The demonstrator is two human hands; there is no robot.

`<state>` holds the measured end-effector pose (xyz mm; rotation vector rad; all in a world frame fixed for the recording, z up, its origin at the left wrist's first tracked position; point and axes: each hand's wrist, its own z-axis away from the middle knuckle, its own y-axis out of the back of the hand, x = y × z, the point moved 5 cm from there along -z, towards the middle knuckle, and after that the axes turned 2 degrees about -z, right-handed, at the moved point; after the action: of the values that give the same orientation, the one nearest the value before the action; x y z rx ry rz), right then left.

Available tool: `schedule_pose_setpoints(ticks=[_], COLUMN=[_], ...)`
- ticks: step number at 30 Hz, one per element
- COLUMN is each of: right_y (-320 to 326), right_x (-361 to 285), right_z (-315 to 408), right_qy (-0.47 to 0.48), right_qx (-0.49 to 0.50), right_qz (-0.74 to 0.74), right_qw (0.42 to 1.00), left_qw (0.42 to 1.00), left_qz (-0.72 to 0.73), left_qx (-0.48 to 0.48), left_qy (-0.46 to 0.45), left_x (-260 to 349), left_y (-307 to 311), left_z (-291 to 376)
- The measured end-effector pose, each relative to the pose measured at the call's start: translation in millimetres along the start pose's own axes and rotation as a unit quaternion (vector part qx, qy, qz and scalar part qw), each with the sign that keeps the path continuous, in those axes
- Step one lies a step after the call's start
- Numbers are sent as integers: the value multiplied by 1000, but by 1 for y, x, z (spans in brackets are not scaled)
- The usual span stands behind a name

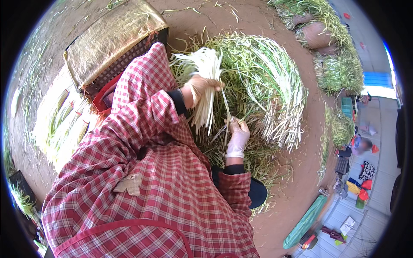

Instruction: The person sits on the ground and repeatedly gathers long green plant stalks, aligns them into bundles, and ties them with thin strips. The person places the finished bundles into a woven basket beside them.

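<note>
My left hand, in a thin glove, is closed around a bunch of pale stalks, their trimmed-looking ends pointing down and the other ends fanned out above. Below and to the right, my right hand, in a whitish glove, pinches a thin pale strand between thumb and fingers; the strand runs up to my left hand. Under both hands lies a heap of loose green and yellow leaves. A large pile of long green-white stalks rests just right of them, root ends towards the lower right.
A dark plastic crate covered with tan cloth stands at upper left, with a red container beside it. Pale bundles with red ties lie left. More bundles, a rolled green sheet and a seated person are right.
</note>
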<state>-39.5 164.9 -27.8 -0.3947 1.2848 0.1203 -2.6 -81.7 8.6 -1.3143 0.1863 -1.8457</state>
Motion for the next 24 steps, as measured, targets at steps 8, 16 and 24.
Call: schedule_pose_setpoints(ticks=[8, 16, 24], right_y=[110, -69, -91], right_x=[19, -94, -50], right_z=[26, -20, -19], right_qy=[-103, 211, -193], right_qx=[-150, -206, -248], right_qz=[855, 311, -125], right_qw=[485, 904, 941], left_qw=[995, 975, 953], left_qz=[-16, -90, -110], left_qx=[-72, -182, -263], left_qy=[-63, -87, -105], left_x=[94, 86, 63], left_y=[0, -30, -36], left_z=[-10, 17, 17])
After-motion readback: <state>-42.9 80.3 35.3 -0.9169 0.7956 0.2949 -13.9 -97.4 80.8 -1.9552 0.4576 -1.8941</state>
